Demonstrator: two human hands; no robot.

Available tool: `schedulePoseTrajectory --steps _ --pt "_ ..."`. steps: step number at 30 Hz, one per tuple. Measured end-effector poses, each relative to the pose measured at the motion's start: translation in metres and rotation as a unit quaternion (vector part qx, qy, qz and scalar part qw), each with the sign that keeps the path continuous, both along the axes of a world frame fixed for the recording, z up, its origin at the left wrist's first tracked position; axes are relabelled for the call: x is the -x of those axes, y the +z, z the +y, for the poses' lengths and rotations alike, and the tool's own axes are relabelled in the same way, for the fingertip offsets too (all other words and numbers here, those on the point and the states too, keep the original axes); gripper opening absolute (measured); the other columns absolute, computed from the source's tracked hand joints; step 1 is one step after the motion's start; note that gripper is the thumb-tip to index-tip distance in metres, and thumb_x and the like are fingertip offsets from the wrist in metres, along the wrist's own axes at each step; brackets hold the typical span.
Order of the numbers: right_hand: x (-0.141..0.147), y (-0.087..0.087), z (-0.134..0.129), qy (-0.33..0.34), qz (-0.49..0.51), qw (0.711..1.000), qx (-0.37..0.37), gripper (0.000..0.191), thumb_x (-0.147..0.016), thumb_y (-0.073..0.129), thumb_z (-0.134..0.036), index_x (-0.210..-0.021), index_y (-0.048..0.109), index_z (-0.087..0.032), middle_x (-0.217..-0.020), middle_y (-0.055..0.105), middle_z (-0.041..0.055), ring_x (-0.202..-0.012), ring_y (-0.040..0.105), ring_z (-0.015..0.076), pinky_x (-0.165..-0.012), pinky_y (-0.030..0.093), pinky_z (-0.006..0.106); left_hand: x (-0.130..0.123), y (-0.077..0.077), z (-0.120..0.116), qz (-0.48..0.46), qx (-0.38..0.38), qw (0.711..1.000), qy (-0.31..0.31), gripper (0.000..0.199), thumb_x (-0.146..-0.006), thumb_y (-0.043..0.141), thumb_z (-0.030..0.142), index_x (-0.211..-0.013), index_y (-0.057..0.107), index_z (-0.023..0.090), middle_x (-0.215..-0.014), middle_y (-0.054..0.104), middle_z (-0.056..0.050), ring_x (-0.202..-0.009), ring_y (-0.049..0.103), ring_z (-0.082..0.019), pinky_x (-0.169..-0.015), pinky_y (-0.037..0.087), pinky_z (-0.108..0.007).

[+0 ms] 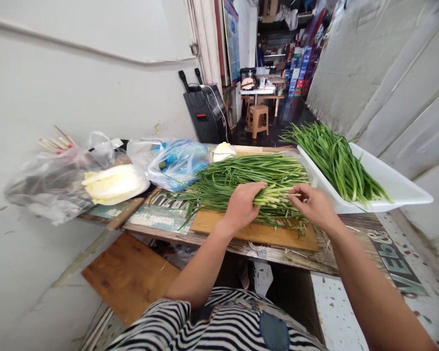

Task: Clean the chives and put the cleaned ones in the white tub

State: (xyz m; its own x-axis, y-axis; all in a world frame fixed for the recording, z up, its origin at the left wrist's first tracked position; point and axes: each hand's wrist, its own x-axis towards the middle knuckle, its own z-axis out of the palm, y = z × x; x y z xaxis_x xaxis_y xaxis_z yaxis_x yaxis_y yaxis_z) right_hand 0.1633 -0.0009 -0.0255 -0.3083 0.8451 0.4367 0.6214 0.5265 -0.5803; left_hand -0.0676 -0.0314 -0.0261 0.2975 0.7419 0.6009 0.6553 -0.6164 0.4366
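A big pile of green chives lies across a wooden board on the table. My left hand is wrapped round a bundle of chives near their pale stem ends. At the right tips of that bundle, my right hand pinches the stem ends between thumb and fingers. More chives rest in a white plastic tray to the right, leaves pointing away. Loose trimmings are scattered by the board's right end.
Left on the table are a napa cabbage, plastic bags and a knife. A white vegetable sits behind the chives. A black speaker stands beyond; a wooden panel is below left.
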Motion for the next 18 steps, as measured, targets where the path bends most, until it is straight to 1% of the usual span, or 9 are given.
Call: schedulePoseTrajectory --steps 3,6,9,13,15,18 --pt "0.01 0.001 -0.012 0.028 0.081 0.996 0.025 0.014 -0.082 0.058 -0.032 -0.084 0.064 -0.02 -0.077 0.069 0.0025 -0.067 0.062 0.0159 -0.063 0.048 0.028 -0.004 -0.003 0.001 0.022 0.013 1.0 -0.014 0.05 -0.071 0.051 0.005 -0.119 0.059 0.018 -0.123 0.067 -0.009 -0.114 0.061 -0.023 -0.1 0.046 -0.039" --pt "0.016 0.002 -0.019 0.034 0.115 0.992 0.032 0.017 -0.083 0.058 -0.034 -0.088 0.066 -0.02 -0.075 0.069 0.0027 -0.064 0.062 0.0161 -0.062 0.049 0.028 -0.005 -0.005 0.002 0.051 0.035 0.998 0.004 0.045 -0.071 0.053 0.006 -0.115 0.06 0.018 -0.113 0.07 -0.009 -0.105 0.064 -0.023 -0.093 0.048 -0.039" --pt "0.018 0.004 -0.019 0.032 0.094 0.995 0.02 0.017 -0.083 0.058 -0.032 -0.09 0.068 -0.02 -0.071 0.069 0.0017 -0.062 0.061 0.0163 -0.062 0.049 0.029 -0.004 -0.006 0.003 0.066 0.044 0.997 0.0 0.042 -0.074 0.054 0.007 -0.113 0.061 0.018 -0.113 0.07 -0.009 -0.105 0.064 -0.023 -0.092 0.047 -0.037" --pt "0.018 0.004 -0.018 0.021 0.069 0.997 -0.002 0.017 -0.08 0.055 -0.024 -0.088 0.069 -0.021 -0.08 0.072 0.003 -0.067 0.064 0.0172 -0.067 0.05 0.03 -0.005 -0.003 0.003 0.09 0.061 0.994 -0.028 0.03 -0.079 0.057 0.011 -0.107 0.064 0.017 -0.107 0.071 -0.009 -0.102 0.064 -0.022 -0.088 0.046 -0.036" --pt "0.018 0.004 -0.018 0.019 0.071 0.997 0.002 0.018 -0.081 0.054 -0.025 -0.09 0.069 -0.021 -0.081 0.073 0.0031 -0.067 0.065 0.0174 -0.067 0.05 0.03 -0.005 -0.001 0.003 0.092 0.068 0.993 -0.023 0.027 -0.079 0.057 0.012 -0.105 0.064 0.017 -0.103 0.071 -0.008 -0.099 0.064 -0.022 -0.086 0.046 -0.035" --pt "0.02 0.004 -0.019 0.017 0.052 0.998 0.006 0.019 -0.084 0.054 -0.03 -0.089 0.068 -0.019 -0.075 0.071 0.0035 -0.064 0.064 0.018 -0.064 0.048 0.03 -0.004 0.001 0.002 0.099 0.069 0.993 -0.008 0.028 -0.078 0.057 0.012 -0.104 0.064 0.017 -0.102 0.07 -0.008 -0.098 0.064 -0.022 -0.085 0.045 -0.035"
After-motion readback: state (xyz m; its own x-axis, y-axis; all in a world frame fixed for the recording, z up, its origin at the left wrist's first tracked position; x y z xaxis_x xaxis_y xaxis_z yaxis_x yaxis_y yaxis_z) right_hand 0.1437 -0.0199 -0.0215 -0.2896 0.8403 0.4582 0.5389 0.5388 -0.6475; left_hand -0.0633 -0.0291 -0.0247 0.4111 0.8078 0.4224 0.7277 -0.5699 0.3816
